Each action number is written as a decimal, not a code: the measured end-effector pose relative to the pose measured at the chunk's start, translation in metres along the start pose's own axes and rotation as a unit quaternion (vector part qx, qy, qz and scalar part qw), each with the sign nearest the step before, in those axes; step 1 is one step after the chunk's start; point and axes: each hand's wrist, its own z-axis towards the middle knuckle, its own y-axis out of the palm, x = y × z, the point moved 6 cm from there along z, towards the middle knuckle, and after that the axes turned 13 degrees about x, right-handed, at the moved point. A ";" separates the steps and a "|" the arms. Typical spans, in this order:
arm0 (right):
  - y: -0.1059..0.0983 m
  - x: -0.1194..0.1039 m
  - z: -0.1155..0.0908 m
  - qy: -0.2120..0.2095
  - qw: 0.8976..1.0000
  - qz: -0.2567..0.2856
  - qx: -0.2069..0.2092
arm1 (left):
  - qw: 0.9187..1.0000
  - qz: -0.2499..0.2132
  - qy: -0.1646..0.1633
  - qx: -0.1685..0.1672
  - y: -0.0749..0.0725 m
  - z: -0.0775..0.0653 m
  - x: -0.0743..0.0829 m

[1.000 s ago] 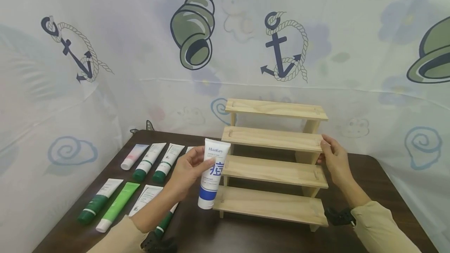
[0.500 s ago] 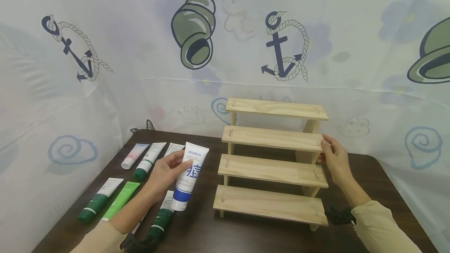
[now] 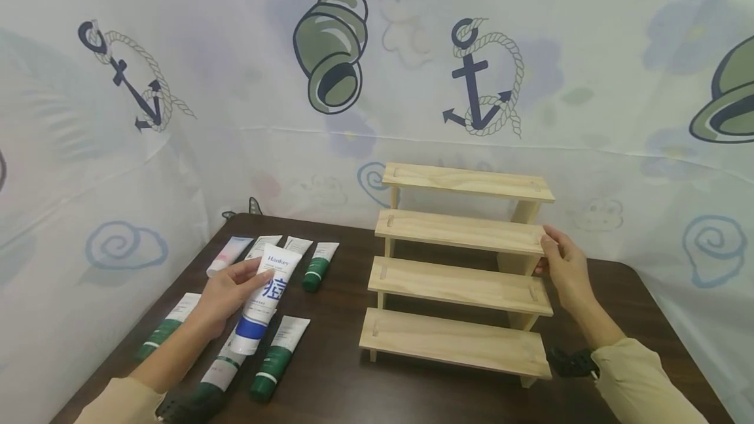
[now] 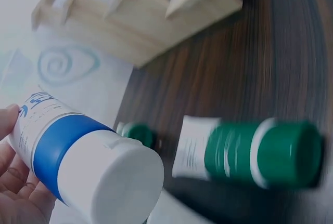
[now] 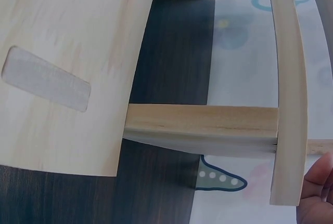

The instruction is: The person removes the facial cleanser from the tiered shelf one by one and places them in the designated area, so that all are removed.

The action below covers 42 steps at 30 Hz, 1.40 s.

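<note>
My left hand (image 3: 226, 296) grips a white squeeze tube (image 3: 259, 313) with a blue band, thumb on its front, printed side facing me. The tube leans with its white cap down and overlaps the tubes on the table in the head view. In the left wrist view its cap end points at the camera, near a green-and-white tube (image 4: 244, 151) lying on the table. On the right, my right hand (image 3: 565, 273) pinches the right end of the second-highest board of a four-step wooden rack (image 3: 456, 288). The right wrist view shows only part of that hand beside a board (image 5: 289, 89).
Several green-and-white tubes (image 3: 279, 358) and a pink-and-white tube (image 3: 228, 255) lie on the left of the dark wooden table (image 3: 330, 385). A patterned cloth (image 3: 406, 97) hangs behind the table and at its sides.
My left hand has carried the white tube leftward, away from the rack and over the lying tubes, and the tube has tilted more. My right hand stays on the rack.
</note>
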 end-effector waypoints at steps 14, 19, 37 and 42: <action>0.000 0.005 0.002 0.006 1.000 -0.018 0.007 | 0.996 0.088 -0.024 -0.010 -0.077 0.029 -0.057; -0.001 0.004 0.002 0.004 1.000 -0.020 0.008 | 0.991 0.130 -0.023 -0.013 -0.101 0.036 -0.069; 0.001 0.003 -0.001 -0.015 0.999 -0.029 -0.006 | 0.969 0.242 0.023 0.028 -0.152 0.053 -0.119; 0.000 0.003 0.000 -0.014 1.000 -0.027 -0.007 | 0.960 0.276 0.032 0.037 -0.156 0.058 -0.130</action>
